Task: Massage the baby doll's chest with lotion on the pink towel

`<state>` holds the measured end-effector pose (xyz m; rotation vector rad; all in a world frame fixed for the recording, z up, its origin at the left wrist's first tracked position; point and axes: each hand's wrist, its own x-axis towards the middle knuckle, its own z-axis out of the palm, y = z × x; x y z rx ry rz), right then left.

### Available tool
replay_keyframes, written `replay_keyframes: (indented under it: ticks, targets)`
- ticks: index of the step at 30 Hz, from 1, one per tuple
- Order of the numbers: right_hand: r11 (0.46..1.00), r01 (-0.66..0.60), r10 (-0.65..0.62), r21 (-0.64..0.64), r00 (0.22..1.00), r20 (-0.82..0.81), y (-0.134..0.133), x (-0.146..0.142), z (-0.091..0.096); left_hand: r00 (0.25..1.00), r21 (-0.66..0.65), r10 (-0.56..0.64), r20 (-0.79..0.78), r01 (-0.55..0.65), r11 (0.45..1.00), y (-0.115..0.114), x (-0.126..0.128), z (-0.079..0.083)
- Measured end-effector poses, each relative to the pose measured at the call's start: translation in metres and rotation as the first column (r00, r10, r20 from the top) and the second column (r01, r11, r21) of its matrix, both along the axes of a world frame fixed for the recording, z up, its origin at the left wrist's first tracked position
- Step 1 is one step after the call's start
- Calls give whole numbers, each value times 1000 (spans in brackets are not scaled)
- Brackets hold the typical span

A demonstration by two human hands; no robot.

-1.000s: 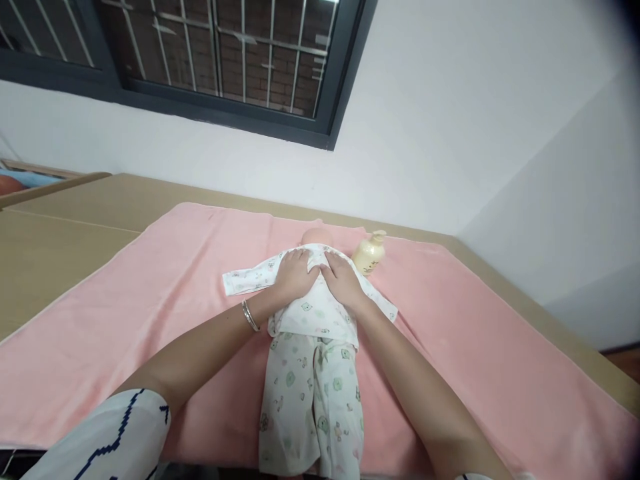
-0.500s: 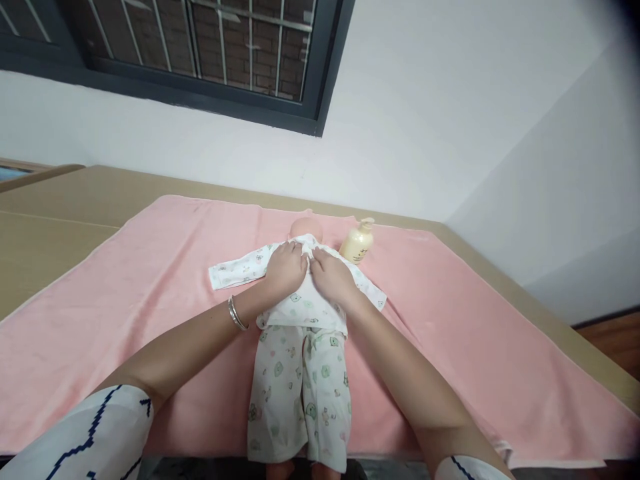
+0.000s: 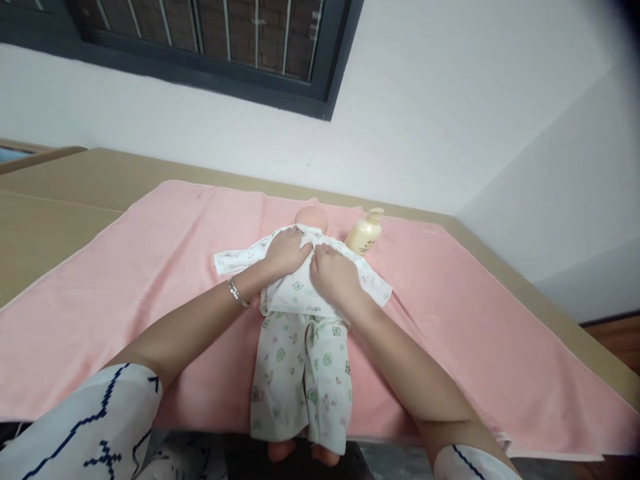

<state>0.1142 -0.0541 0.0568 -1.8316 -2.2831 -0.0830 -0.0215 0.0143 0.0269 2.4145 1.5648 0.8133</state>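
A baby doll lies on its back with its head (image 3: 312,217) toward the wall. It wears a white patterned shirt (image 3: 295,288) and matching trousers (image 3: 280,373), and its bare feet show at the trouser ends. Across the upper chest, my left hand (image 3: 286,253) grips the shirt near the collar, thumb toward the middle. My right hand (image 3: 334,272) is closed beside it, fingertips pinching the shirt's front. The two hands nearly meet, and they hide part of the chest. Exactly which bit of fabric lies between the fingers cannot be made out.
A pale yellow pump bottle (image 3: 365,233) stands right of the doll's head. Under everything spreads a pink cloth (image 3: 165,267) on a wooden table (image 3: 60,187). Behind it rise a white wall (image 3: 410,120) and a dark-framed barred window (image 3: 200,67).
The view has shifted slightly, so the doll sits higher in the picture and its feet show more. My right hand has closed more tightly; my left thumb has moved a little away from it.
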Motion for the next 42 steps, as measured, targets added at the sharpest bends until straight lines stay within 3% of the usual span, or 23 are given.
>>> replay_keyframes:
  ticks: [4,7,15,24,29,31,35,39,42]
  targets:
    - [996,-83,78,-19,977,-197,32,22,-8,994,84,59,-91,-52,995,-17,11,-2]
    - [993,-113,102,-26,960,-261,48,30,-18,995,115,36,-96,-25,993,-23,16,-1]
    - [999,47,-46,6,997,-57,8,-1,-3,998,-37,31,59,-29,999,4,3,-6]
    - [996,-83,75,-15,958,-278,54,36,-25,988,43,92,122,-98,994,3,8,-24]
    - [997,-56,69,54,952,-299,40,24,-20,977,85,61,202,-80,993,3,5,-28]
    - [989,-98,124,106,952,-278,33,17,-19,969,110,41,244,-70,991,2,4,-30]
    - [977,-191,209,94,945,-251,27,12,-18,953,150,31,301,-80,985,0,4,-32]
    - [971,-116,182,209,926,-331,28,16,-17,944,174,11,331,-73,982,-1,6,-32]
    - [974,-137,188,180,933,-307,29,16,-22,940,191,6,340,-76,979,-2,5,-33]
